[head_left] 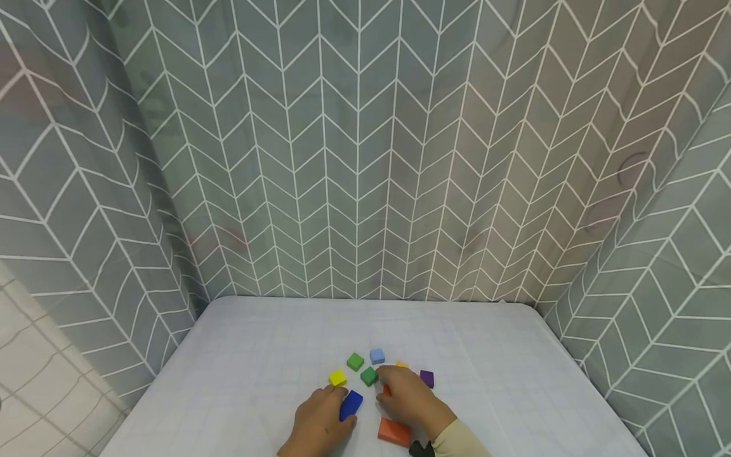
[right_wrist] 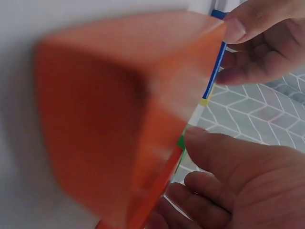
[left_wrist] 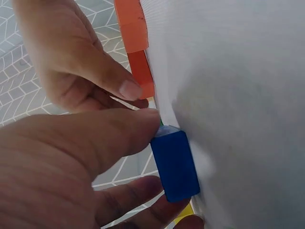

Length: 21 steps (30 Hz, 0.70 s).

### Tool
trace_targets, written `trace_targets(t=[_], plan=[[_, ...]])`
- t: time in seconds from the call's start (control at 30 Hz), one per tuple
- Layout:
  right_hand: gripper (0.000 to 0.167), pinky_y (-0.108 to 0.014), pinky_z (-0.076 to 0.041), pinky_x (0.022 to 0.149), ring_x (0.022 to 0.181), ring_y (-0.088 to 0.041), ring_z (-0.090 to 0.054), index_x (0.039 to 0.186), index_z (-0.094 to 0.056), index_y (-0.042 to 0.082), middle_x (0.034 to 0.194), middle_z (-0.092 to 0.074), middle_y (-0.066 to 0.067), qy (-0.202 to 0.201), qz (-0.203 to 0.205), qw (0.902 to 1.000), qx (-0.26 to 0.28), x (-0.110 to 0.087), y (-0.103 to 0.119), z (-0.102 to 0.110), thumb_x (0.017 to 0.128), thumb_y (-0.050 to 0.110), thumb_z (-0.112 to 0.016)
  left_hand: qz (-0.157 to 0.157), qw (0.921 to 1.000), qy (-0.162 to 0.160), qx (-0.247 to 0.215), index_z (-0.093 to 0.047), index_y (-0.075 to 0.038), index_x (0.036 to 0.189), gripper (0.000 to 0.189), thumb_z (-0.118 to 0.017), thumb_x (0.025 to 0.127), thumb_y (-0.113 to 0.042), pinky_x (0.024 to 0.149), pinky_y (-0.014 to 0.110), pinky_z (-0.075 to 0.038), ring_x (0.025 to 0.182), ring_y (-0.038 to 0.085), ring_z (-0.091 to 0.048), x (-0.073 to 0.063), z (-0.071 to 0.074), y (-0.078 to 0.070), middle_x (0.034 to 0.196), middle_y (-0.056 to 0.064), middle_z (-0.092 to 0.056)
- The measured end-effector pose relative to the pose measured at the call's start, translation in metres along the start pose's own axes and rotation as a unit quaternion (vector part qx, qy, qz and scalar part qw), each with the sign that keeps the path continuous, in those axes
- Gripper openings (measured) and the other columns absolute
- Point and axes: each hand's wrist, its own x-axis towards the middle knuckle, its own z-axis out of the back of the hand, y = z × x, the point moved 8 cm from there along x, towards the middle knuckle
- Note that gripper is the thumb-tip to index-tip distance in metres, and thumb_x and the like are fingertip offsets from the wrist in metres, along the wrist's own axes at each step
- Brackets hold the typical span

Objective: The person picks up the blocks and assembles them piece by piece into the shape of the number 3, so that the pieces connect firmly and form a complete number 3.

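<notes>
My left hand (head_left: 322,419) grips a dark blue block (head_left: 351,405) low over the white table. In the left wrist view the thumb meets the upper end of that blue block (left_wrist: 176,167) and the fingers reach its lower end. Close by on the right, my right hand (head_left: 408,392) holds a red block (head_left: 386,390), mostly covered by the hand in the head view. In the left wrist view the right thumb lies against the red block (left_wrist: 142,76). A larger orange block (head_left: 394,431) lies nearer me, below the right hand; it looms large in the right wrist view.
Beyond the hands sit two green blocks (head_left: 355,362), a light blue block (head_left: 377,355), a yellow block (head_left: 337,378) and a purple block (head_left: 427,378). A yellow-orange block (head_left: 402,364) peeks out behind the right hand. Patterned grey curtains (head_left: 360,158) surround the white table (head_left: 245,355).
</notes>
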Motion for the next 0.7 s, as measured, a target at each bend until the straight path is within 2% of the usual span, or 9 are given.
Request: trace_targets(t=[0.13,0.27,0.4,0.57,0.7], plan=[[0.046,-0.046,-0.047,0.104,0.125,-0.027,-0.058,0.132,-0.061,0.003,0.133,-0.064,-0.009,0.002,-0.005,1.0000,0.004,0.007,0.003,-0.004,0.090,0.018,-0.071,-0.010,0.9999,0.003,0.004,-0.071,-0.009,0.112,0.048,-0.086,0.074,-0.034,0.082,0.059,-0.053,0.097,0.027,-0.064,0.000,0.000,-0.001,0.104,0.008,-0.068],[0.049,-0.046,-0.045,0.106,0.129,-0.028,-0.056,0.135,-0.059,0.004,0.138,-0.060,-0.010,-0.010,-0.004,0.9998,-0.017,0.013,0.007,-0.007,0.090,0.018,-0.070,-0.016,0.9998,0.008,0.003,-0.071,-0.008,0.112,0.048,-0.086,0.075,-0.034,0.082,0.061,-0.052,0.098,0.029,-0.064,0.001,0.000,-0.001,0.105,0.009,-0.068],[0.044,-0.044,-0.046,0.105,0.129,-0.026,-0.056,0.135,-0.060,0.008,0.139,-0.059,-0.007,-0.017,0.008,0.9990,-0.041,0.018,0.012,-0.007,0.093,0.018,-0.066,-0.023,0.9997,0.009,0.000,-0.071,-0.007,0.111,0.046,-0.085,0.076,-0.033,0.081,0.061,-0.052,0.098,0.029,-0.064,0.000,0.000,-0.001,0.105,0.009,-0.068],[0.034,-0.040,-0.050,0.101,0.122,-0.025,-0.061,0.128,-0.066,0.011,0.133,-0.064,-0.005,-0.016,0.032,0.9963,-0.078,0.020,0.017,-0.009,0.094,0.016,-0.066,-0.034,0.9994,0.006,-0.005,-0.072,-0.007,0.107,0.041,-0.085,0.076,-0.030,0.080,0.058,-0.053,0.095,0.027,-0.064,-0.001,0.002,-0.002,0.100,0.007,-0.068],[0.027,-0.037,-0.054,0.094,0.112,-0.021,-0.065,0.118,-0.071,0.012,0.121,-0.069,-0.003,-0.024,0.042,0.9953,-0.084,0.019,0.017,-0.008,0.091,0.015,-0.071,-0.040,0.9992,0.005,-0.008,-0.072,-0.008,0.104,0.035,-0.084,0.077,-0.026,0.081,0.057,-0.053,0.093,0.027,-0.065,-0.002,0.003,-0.003,0.098,0.006,-0.069]])
